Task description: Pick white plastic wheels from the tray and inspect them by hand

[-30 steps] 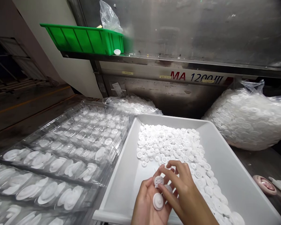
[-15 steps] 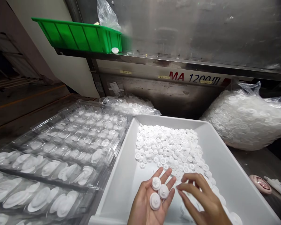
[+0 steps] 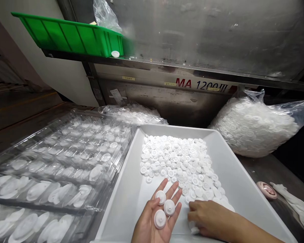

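Clear trays [image 3: 118,162]: at left, filled with white pieces [image 3: 38,190].
Grey bin [image 3: 126,185]: at near centre.
Disc pile [image 3: 177,155]: along the bin's far and right parts.
Right hand [image 3: 210,216]: curled low into the bin, fingertips hidden; cannot tell if gripping the blurred white part [image 3: 194,230] below.
Left hand [image 3: 150,221]: spread wide, palm up.
Three white discs [image 3: 160,219]: resting on left palm and fingers.

Three white discs [image 3: 160,219] sit clustered in the upturned left hand [image 3: 149,222], round and stepped, two showing a small central nub. A pile [image 3: 176,157] of similar white ones overlaps at many angles across the tray's [image 3: 128,199] far part and down its right side. Beneath the right hand [image 3: 209,216], more white pieces [image 3: 194,230] show, partly hidden.
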`<state>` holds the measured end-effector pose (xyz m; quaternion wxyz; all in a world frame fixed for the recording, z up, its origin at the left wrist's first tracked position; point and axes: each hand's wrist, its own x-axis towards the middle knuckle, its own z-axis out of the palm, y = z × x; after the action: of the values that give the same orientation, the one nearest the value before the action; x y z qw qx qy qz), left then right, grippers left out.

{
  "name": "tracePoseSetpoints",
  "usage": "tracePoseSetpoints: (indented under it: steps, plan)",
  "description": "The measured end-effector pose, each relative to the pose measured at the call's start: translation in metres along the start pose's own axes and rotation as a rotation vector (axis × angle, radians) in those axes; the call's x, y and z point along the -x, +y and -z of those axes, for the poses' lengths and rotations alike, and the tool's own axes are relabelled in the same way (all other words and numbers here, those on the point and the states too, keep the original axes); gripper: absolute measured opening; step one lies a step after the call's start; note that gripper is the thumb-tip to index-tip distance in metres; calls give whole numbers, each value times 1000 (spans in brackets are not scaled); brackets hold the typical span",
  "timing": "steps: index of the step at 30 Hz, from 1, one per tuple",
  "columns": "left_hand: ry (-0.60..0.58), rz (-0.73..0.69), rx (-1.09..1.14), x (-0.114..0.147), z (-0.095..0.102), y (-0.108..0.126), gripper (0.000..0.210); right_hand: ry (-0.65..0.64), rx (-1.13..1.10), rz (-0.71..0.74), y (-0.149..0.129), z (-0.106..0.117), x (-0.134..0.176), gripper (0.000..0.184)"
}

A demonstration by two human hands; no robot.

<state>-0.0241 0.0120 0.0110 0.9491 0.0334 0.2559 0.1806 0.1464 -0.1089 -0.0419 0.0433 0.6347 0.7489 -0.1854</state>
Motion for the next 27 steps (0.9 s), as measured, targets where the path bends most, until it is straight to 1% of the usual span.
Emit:
tracePoseSetpoints:
  steps: [3,4,7,8,9,10,13,15,17,19,20,22,24,25,27]
  plan:
    - [9,6,-5,-1,-1,0,49,38,-32,5,-1,11,8,3]
    - [13,7,-8,-1,-2,0,49,50,-47,10,-2,15,10,5]
    - [28,4,-23,1,-6,-1,47,71,-100,36,-3,22,10,32]
    - [35,-4,-32,2,-9,-2,46,69,-125,55,-4,22,8,37]
    - [44,-17,-46,3,-11,-2,46,62,-154,81,-4,21,5,37]
    - [59,-35,-66,4,-13,-3,46,52,-185,107,-4,19,1,31]
    - [116,-88,-128,6,-17,-5,51,31,-282,160,-5,9,-11,9]
    - [117,-96,-133,6,-17,-5,51,33,-354,165,-5,5,-18,10]
    - [89,-90,-113,6,-13,-4,51,58,-437,159,-4,9,-19,10]
    - [64,-84,-88,4,-8,-2,53,121,-524,130,-3,22,-15,7]
    - [56,-79,-72,3,-6,-1,54,166,-567,106,-4,32,-11,9]
    - [38,-65,-42,1,-4,0,53,274,-644,41,-8,52,1,13]
    - [29,-49,-52,0,-4,-2,53,393,-699,-30,-16,68,12,11]
    - [35,-43,-82,0,-6,-3,55,449,-716,-59,-21,73,16,10]
    - [49,-38,-160,1,-10,-6,58,536,-737,-102,-31,76,18,8]
